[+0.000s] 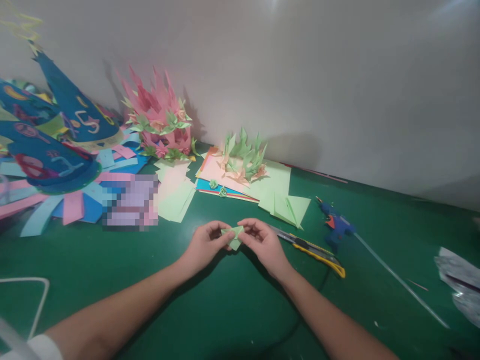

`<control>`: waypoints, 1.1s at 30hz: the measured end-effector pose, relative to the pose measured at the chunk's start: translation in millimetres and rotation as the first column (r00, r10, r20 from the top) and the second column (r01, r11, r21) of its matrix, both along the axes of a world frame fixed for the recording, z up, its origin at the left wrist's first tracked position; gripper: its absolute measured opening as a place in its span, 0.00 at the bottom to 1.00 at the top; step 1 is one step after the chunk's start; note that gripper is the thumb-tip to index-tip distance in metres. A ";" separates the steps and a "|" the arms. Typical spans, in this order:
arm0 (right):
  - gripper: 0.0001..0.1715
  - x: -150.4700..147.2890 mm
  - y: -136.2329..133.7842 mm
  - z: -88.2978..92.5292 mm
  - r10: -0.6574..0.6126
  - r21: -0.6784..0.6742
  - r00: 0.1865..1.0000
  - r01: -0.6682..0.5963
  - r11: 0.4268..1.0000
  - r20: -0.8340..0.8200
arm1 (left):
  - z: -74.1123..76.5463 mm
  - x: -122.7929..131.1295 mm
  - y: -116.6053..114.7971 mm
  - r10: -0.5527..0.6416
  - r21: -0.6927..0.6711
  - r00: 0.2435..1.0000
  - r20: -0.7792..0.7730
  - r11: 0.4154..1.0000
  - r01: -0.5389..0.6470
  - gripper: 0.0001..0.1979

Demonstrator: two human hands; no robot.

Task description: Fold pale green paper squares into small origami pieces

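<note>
Between my two hands is a small folded piece of light green paper (235,239), roughly triangular with its point downward. My left hand (208,243) pinches its left side between thumb and fingers. On the right side, my right hand (264,244) grips it the same way. Just beyond my right hand lies a yellow utility knife (315,254) on the green table (225,310). Folded green paper sheets (288,206) rest past the knife. Two small green paper roses (218,188) sit on a stack of coloured paper in front of a green paper crown (243,157).
A blue glue gun (337,225) with a long glue stick lies to the right, and crumpled clear plastic (459,280) at the far right. Pink paper crowns (161,115), blue cone hats (71,100) and paper strips (73,207) fill the left. A wall (318,75) stands behind.
</note>
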State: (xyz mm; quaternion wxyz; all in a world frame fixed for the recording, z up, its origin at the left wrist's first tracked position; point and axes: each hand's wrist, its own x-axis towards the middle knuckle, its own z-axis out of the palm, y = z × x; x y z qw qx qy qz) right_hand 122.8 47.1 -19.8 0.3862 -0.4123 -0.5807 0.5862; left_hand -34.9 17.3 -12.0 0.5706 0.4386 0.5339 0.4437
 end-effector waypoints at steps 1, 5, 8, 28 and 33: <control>0.11 0.1 -0.1 0.0 0.003 -0.003 1.000 -0.003 1.000 0.003 | 0.9 0.1 -0.1 0.007 0.013 1.000 -0.020 1.000 -0.007 0.11; 0.12 -0.1 -0.4 0.8 0.010 -0.004 1.000 -0.010 1.000 0.009 | 3.0 -0.9 -0.3 0.023 0.073 0.995 -0.096 0.997 -0.016 0.09; 0.11 -0.6 -0.1 3.0 0.021 -0.036 1.000 -0.022 0.999 -0.011 | 2.2 -2.3 0.4 0.029 0.095 0.997 -0.078 0.995 -0.021 0.09; 0.07 -3.3 -1.5 4.6 0.026 0.017 0.997 -0.027 0.999 0.074 | -9.1 -3.5 -1.4 0.031 0.205 0.962 -0.270 0.978 0.026 0.08; 0.11 -3.9 -1.6 4.8 -0.023 0.054 1.000 0.022 0.998 0.016 | -8.8 -1.1 0.9 0.007 0.196 0.987 -0.159 0.980 0.024 0.13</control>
